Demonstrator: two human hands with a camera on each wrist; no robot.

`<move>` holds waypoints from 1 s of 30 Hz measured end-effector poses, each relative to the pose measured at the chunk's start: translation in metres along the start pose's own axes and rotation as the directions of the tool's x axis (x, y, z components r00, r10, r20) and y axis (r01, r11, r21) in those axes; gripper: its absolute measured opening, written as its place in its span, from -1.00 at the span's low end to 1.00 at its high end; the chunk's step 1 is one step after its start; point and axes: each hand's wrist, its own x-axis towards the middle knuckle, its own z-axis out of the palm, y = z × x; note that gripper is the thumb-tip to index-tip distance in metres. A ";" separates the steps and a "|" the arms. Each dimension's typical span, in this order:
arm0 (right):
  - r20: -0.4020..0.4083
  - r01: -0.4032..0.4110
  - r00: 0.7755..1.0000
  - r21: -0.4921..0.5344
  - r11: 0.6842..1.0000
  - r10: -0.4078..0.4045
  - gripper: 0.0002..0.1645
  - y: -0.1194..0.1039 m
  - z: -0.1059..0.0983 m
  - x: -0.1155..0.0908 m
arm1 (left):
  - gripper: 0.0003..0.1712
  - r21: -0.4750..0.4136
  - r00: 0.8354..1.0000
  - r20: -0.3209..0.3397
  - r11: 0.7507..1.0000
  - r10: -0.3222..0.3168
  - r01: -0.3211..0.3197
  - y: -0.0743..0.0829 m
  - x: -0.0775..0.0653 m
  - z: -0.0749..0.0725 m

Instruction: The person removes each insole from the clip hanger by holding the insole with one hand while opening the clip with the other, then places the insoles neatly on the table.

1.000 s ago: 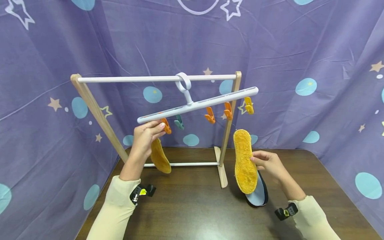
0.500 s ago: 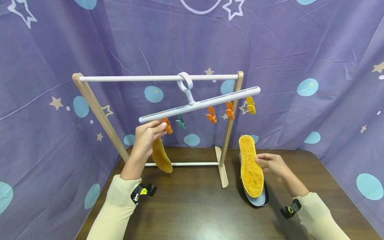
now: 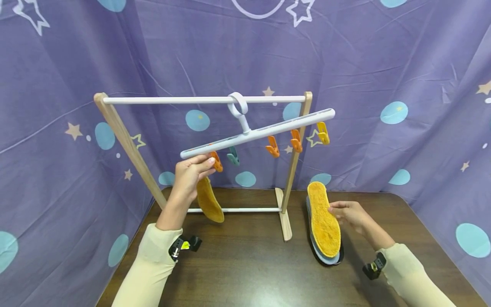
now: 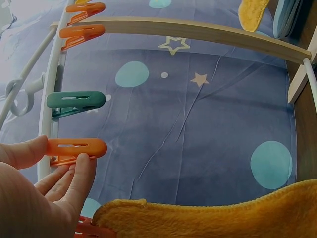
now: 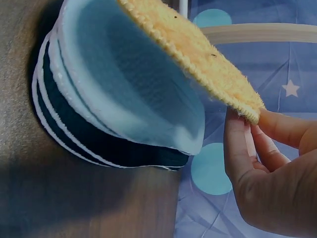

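A white hanger (image 3: 264, 134) tilts down to the left, with several clips below its bar. At its low end my left hand (image 3: 188, 177) pinches an orange clothespin (image 4: 77, 148) between thumb and fingers. Behind that wrist hangs a yellow fuzzy insole (image 3: 209, 202), its top at a red-orange clip (image 4: 94, 229) partly hidden by the hand. My right hand (image 3: 350, 214) pinches the side edge of another yellow fuzzy insole (image 3: 324, 221). This one slants over a stack of blue and dark insoles (image 5: 133, 89) on the table; the right wrist view shows a gap between them.
The hanger's hook loops round the white top rod (image 3: 165, 100) of a wooden-sided rack. A green clip (image 3: 233, 156), two orange clips and a yellow clip (image 3: 323, 133) hang farther right. The rack's wooden foot (image 3: 284, 224) stands on the brown table (image 3: 245, 264), before a purple curtain.
My right hand has lowered the yellow insole and brought it slightly rightward, more squarely over the stack. My left hand stays at the orange clothespin.
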 end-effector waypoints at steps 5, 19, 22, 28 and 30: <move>0.015 -0.026 1.000 0.015 1.000 0.025 -0.55 0.006 0.001 0.003 | -0.52 0.001 1.000 -0.004 1.000 0.003 -0.003 -0.001 0.001 0.000; 0.047 -0.080 0.996 0.006 0.997 0.080 -0.52 0.019 0.001 0.005 | -0.52 -0.008 1.000 -0.009 1.000 -0.001 0.001 -0.001 0.000 0.001; 0.042 -0.080 0.996 -0.008 0.997 0.081 -0.53 0.022 0.002 0.006 | -0.52 -0.007 1.000 -0.007 1.000 -0.001 0.001 -0.002 0.000 0.001; 0.017 -0.067 0.998 -0.048 0.997 0.068 -0.53 0.025 0.003 0.008 | -0.52 0.001 1.000 -0.010 1.000 -0.001 0.001 -0.002 0.001 0.000; 0.003 -0.070 0.998 -0.062 0.996 0.070 -0.53 0.026 0.003 0.008 | -0.52 0.000 1.000 -0.007 1.000 0.002 -0.002 -0.002 0.001 0.001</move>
